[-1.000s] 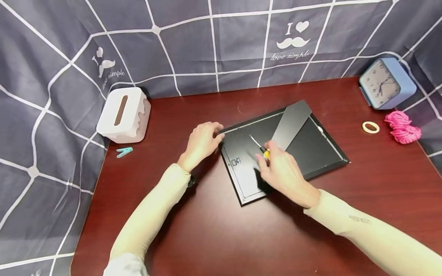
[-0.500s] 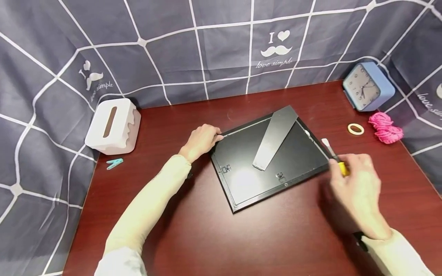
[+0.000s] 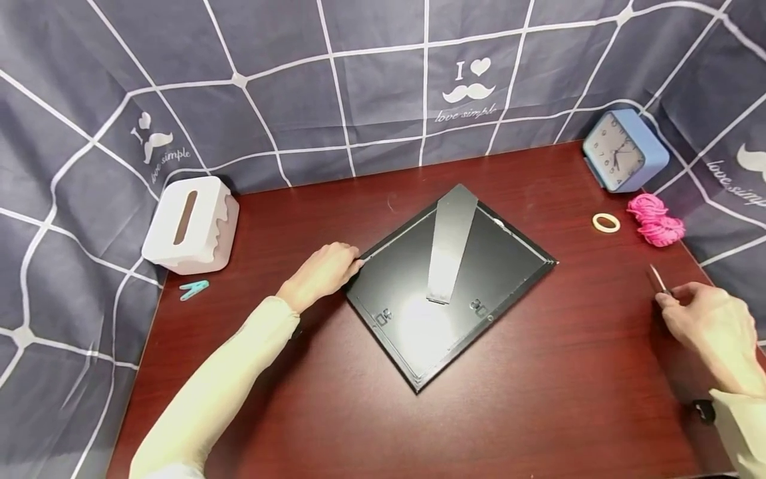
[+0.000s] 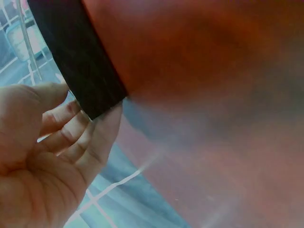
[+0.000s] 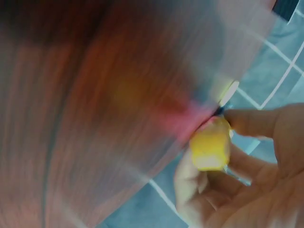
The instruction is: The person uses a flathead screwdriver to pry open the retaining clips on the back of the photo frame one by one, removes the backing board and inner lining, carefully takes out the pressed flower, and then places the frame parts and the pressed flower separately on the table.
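A black picture frame (image 3: pixel 397 293) lies back side up on the table, its flat stand leg (image 3: pixel 453 245) reaching across the backing board. At its left corner, my left hand (image 3: pixel 323 273) grips the edge; the left wrist view shows the thumb on one side of the frame corner and the fingers on the other. Well to the right of the frame, over the table's right part, my right hand (image 3: pixel 712 326) holds a screwdriver (image 3: pixel 659 279). In the right wrist view, its yellow handle (image 5: pixel 210 147) sits between thumb and fingers.
A white tissue box (image 3: pixel 191 226) and a teal clothespin (image 3: pixel 194 289) are at the left. Back right stand a blue alarm clock (image 3: pixel 625 152), a cream ring (image 3: pixel 606 217) and a pink yarn bundle (image 3: pixel 656 221). A grey checked curtain (image 3: pixel 383 93) hangs behind.
My right hand has carried the screwdriver from above the frame to the far right. The frame has turned counterclockwise, its left corner drawn nearer by my left hand.
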Demonstrator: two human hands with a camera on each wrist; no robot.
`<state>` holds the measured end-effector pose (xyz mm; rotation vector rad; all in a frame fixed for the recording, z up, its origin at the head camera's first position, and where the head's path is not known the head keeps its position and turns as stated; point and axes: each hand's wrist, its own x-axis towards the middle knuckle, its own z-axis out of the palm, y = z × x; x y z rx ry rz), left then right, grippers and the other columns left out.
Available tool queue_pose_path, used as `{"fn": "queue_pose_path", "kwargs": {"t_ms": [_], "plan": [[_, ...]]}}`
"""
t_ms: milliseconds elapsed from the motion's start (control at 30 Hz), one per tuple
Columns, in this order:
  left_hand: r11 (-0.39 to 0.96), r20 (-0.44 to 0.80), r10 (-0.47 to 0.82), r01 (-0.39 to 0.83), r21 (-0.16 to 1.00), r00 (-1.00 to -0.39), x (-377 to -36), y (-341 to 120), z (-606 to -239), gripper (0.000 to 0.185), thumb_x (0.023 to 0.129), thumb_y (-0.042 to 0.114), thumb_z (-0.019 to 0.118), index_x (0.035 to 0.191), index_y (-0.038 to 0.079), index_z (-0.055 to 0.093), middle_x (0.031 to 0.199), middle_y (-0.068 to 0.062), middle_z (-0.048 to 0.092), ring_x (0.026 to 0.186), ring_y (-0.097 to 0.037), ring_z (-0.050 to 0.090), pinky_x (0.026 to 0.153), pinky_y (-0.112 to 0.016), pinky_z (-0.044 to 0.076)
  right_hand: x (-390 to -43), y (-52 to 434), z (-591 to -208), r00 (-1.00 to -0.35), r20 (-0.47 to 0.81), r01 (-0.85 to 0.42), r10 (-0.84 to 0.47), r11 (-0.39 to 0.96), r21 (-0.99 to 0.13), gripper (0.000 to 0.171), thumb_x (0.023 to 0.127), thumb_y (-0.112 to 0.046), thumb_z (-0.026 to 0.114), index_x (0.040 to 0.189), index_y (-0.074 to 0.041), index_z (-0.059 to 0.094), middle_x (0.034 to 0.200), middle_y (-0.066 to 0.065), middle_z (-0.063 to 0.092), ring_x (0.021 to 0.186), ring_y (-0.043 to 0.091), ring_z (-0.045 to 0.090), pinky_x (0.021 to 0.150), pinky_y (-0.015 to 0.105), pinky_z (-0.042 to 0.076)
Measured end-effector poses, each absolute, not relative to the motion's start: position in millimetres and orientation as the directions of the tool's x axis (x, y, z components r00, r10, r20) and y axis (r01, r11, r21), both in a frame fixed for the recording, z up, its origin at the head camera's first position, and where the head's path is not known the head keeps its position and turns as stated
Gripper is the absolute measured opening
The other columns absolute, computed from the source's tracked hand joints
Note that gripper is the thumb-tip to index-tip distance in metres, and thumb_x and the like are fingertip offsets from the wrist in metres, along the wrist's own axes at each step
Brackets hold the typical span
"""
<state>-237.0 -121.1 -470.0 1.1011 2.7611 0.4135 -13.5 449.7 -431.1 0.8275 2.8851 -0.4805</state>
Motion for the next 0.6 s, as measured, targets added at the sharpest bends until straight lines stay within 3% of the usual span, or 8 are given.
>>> {"fn": "queue_pose_path", "kwargs": {"t_ms": [133,233,400,500,600], "plan": [[0.673,0.014,0.684,0.638,0.373,-0.730,-215.2,-134.5,-464.0,0.032,0.108,0.018,0.062,0.077,0.012,0.057,0.068,-0.001,0.051,0.064,-0.019,0.053,0.058,-0.036,0.050,-16.3,459.4,-435.9,-0.841,-0.235,0.536,0.487,0.808,-0.243,0.042,0.104,-0.033,0.063,0.119,0.006,0.067,0.117,0.043,0.066,0.096,0.065,0.060,0.062,0.056,0.046],[0.650,0.060,0.680,0.638,0.412,-0.731,-211.8,-151.1,-486.3,0.037,0.110,0.026,0.060,0.076,0.016,0.055,0.067,0.004,0.046,0.063,-0.015,0.048,0.057,-0.031,0.043,-18.0,459.9,-437.7,-0.830,-0.255,0.550,0.496,0.804,-0.226,0.043,0.103,-0.034,0.065,0.118,0.007,0.065,0.115,0.043,0.065,0.094,0.062,0.061,0.061,0.055,0.046],[0.664,0.057,0.649,0.601,0.445,-0.759,-189.3,-151.9,-472.3,0.032,0.107,0.020,0.064,0.076,0.014,0.058,0.066,0.002,0.047,0.064,-0.016,0.049,0.058,-0.032,0.044,-17.1,458.7,-440.1,-0.832,-0.254,0.546,0.493,0.808,-0.221,0.044,0.104,-0.032,0.064,0.116,0.009,0.062,0.107,0.041,0.066,0.092,0.060,0.061,0.063,0.050,0.043],[0.677,0.065,0.622,0.577,0.457,-0.780,-179.8,-153.3,-472.7,0.034,0.106,0.020,0.065,0.074,0.014,0.056,0.065,0.004,0.043,0.063,-0.015,0.047,0.056,-0.032,0.042,-18.7,456.6,-440.9,-0.847,-0.227,0.526,0.481,0.820,-0.225,0.043,0.104,-0.028,0.063,0.116,0.013,0.059,0.107,0.042,0.065,0.093,0.062,0.060,0.066,0.052,0.043],[0.703,0.077,0.590,0.558,0.442,-0.804,-174.8,-160.0,-488.6,0.038,0.106,0.024,0.065,0.072,0.017,0.051,0.065,0.007,0.037,0.061,-0.013,0.043,0.052,-0.033,0.037,-18.4,444.8,-442.4,-0.879,-0.108,0.476,0.464,0.838,-0.266,0.043,0.101,-0.024,0.065,0.115,0.016,0.059,0.107,0.048,0.060,0.097,0.067,0.056,0.068,0.060,0.044]]}}
